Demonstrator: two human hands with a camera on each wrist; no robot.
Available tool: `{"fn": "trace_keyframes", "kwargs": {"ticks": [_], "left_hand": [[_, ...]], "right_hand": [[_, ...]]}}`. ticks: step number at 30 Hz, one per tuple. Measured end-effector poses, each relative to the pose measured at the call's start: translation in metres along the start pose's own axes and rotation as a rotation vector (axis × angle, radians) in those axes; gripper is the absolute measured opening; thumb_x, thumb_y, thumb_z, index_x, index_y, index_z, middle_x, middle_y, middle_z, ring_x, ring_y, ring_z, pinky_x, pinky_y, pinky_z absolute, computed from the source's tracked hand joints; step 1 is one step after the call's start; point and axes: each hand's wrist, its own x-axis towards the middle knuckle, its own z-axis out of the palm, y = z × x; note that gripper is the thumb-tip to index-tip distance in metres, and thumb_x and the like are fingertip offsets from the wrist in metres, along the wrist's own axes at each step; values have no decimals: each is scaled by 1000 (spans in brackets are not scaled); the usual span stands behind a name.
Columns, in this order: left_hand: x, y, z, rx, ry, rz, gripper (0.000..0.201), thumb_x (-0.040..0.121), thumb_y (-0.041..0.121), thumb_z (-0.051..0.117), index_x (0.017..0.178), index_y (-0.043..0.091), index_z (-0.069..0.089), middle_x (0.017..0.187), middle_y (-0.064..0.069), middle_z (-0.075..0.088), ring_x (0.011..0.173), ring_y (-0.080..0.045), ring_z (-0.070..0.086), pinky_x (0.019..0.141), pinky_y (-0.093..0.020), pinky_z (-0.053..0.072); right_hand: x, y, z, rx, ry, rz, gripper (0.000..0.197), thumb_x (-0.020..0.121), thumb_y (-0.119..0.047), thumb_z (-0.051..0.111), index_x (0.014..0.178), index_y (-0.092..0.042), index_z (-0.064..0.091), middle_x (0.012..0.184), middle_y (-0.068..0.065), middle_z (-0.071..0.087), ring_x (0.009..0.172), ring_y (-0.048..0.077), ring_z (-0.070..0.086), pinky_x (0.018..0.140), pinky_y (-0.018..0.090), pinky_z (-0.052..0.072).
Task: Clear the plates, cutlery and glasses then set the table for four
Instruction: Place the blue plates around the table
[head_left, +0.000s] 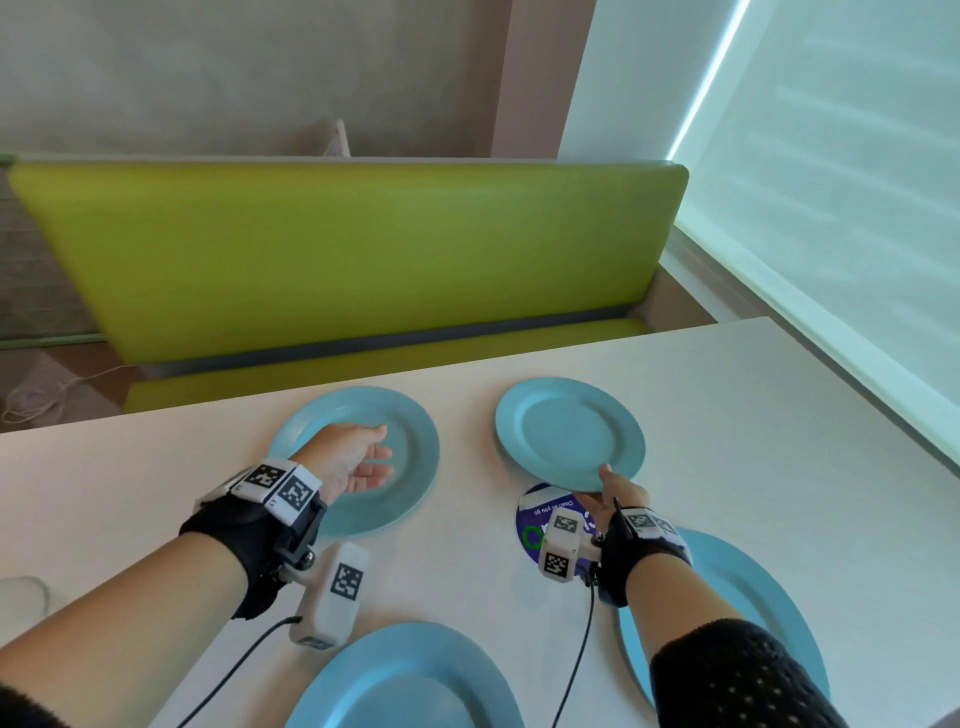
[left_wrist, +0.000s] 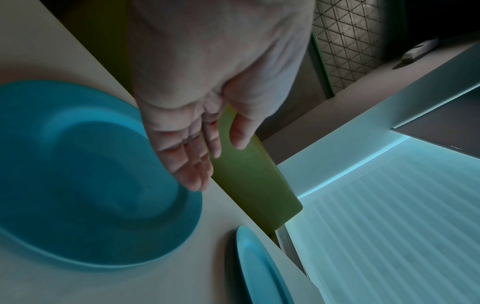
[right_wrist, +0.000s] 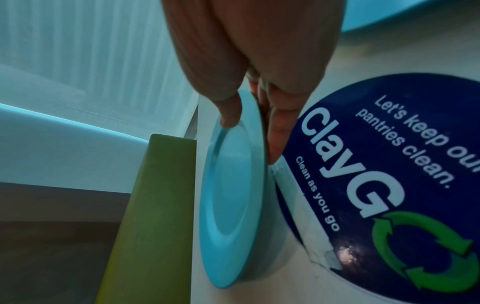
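My right hand (head_left: 615, 496) pinches the near rim of the far-right plate (head_left: 569, 434), thumb on top and fingers beneath, and that edge is tipped up off the white table (head_left: 753, 415) at about one o'clock from me. My left hand (head_left: 353, 457) is released, fingers straight and loose, hovering palm-up over the far-left plate (head_left: 410, 467) at eleven o'clock; I cannot tell whether it touches. I count four blue plates, all bare: those two, plus the near-left plate (head_left: 405, 680) at six o'clock and the near-right plate (head_left: 753, 597) at four o'clock under my forearm. One round dark sticker (right_wrist: 389, 174) lies on the table just beside my right fingers. One green bench (head_left: 337, 249) sits beyond at twelve o'clock.
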Motion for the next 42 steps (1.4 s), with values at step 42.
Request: {"fn": "trace_keyframes", "kwargs": {"ticks": [42], "left_hand": [[-102,-80,-47,165,-242,57,12,97,16,47,86,14,50,82,-7,55,62,-19,54,53,-26,48]], "right_hand": [[-132,81,-51,-136,31,-123,16,92,-5,51,76,-8,53,71,8,52,58,19,48,53,28,44]]}}
